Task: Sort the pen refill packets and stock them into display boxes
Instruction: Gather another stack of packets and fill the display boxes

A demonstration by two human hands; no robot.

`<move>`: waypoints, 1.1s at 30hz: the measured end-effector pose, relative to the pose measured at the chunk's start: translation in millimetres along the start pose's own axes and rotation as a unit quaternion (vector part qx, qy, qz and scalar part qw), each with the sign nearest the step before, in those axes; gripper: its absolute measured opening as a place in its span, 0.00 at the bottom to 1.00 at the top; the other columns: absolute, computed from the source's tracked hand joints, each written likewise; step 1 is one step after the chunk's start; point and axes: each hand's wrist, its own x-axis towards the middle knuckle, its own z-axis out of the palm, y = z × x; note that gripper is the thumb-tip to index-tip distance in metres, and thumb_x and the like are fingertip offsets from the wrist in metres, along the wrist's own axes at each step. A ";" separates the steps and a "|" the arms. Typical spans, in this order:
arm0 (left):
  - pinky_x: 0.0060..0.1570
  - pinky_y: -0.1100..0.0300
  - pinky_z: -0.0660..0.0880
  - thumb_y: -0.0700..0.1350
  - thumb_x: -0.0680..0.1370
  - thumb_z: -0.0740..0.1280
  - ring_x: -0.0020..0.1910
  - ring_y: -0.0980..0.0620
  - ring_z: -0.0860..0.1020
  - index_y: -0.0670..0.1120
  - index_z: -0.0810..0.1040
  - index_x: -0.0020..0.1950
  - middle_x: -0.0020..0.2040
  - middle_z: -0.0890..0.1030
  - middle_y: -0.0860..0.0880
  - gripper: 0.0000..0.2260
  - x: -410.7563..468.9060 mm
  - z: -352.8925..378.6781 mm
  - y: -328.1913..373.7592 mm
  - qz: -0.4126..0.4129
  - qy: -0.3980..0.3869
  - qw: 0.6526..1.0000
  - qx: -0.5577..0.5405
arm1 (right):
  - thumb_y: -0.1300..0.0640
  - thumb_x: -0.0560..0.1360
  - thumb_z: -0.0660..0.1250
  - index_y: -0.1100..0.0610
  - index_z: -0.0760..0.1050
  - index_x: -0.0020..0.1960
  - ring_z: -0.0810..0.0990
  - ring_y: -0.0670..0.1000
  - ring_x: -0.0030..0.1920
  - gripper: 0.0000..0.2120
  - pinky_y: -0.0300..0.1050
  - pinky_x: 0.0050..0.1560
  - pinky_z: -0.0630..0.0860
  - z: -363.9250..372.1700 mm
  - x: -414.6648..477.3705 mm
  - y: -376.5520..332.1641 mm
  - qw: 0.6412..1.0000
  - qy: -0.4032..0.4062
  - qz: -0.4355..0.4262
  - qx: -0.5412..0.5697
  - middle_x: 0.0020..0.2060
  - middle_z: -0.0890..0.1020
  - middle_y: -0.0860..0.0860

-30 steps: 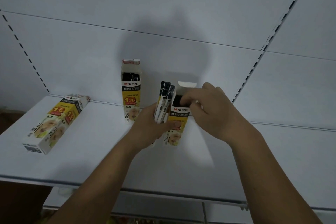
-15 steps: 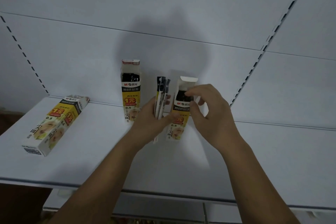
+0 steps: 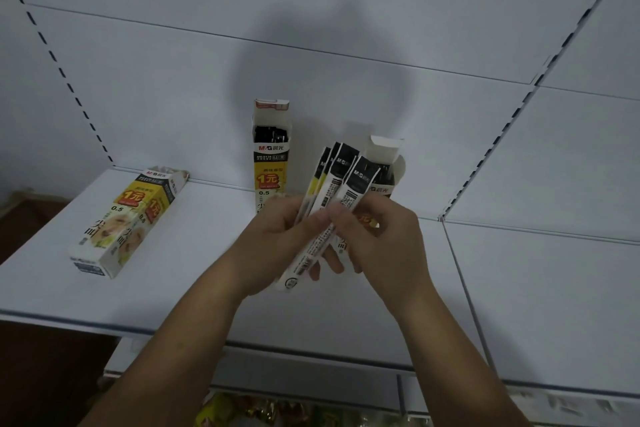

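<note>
Left grip (image 3: 273, 243) holds fanned refill packets (image 3: 337, 168) — right grip (image 3: 384, 243) pinches the frontmost

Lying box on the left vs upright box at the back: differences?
Pose: the lying box rests flat on the shelf; the upright box stands on end at the back panel. State: the upright box is open on top, dark contents showing; the lying box shows none. View: the left hand, holding refill packets, partly hides the upright box's base; the lying box is unobstructed. Shared: yellow, black and white print, red price badge.
</note>
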 end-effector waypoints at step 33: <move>0.47 0.57 0.84 0.50 0.80 0.66 0.49 0.47 0.88 0.49 0.84 0.59 0.51 0.89 0.48 0.11 6.1 12.6 -1.8 0.001 0.080 0.997 -0.021 | 0.57 0.78 0.73 0.55 0.86 0.52 0.86 0.58 0.37 0.05 0.44 0.36 0.80 -12.5 -5.2 7.3 0.992 0.000 0.052 0.114 0.43 0.89 0.53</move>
